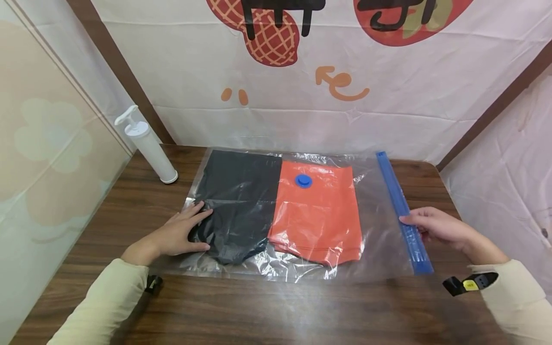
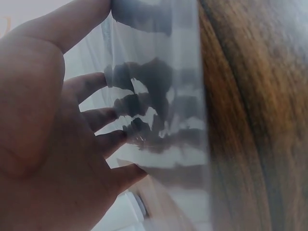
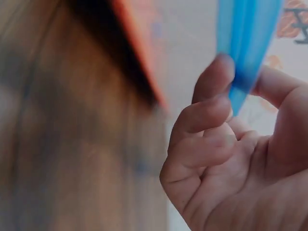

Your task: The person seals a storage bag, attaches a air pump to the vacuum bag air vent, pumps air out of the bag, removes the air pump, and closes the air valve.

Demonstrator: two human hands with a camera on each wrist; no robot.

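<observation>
A clear vacuum storage bag (image 1: 375,201) lies flat across the table. Inside it, a folded black garment (image 1: 241,196) is on the left and a folded orange garment (image 1: 319,215) beside it. A round blue valve (image 1: 304,180) sits over the orange cloth. My left hand (image 1: 178,232) rests with spread fingers on the bag's left end, fingertips at the black cloth's edge; the left wrist view shows the fingers (image 2: 96,118) against the clear film. At the right end, my right hand (image 1: 440,227) pinches the blue zip strip (image 1: 394,191) between thumb and curled fingers (image 3: 207,115).
A white hand pump (image 1: 148,151) stands on the wooden table (image 1: 276,311) at the back left. A printed cloth (image 1: 276,124) hangs behind the table, with more cloth at both sides. Black straps (image 1: 470,283) are at the wrists.
</observation>
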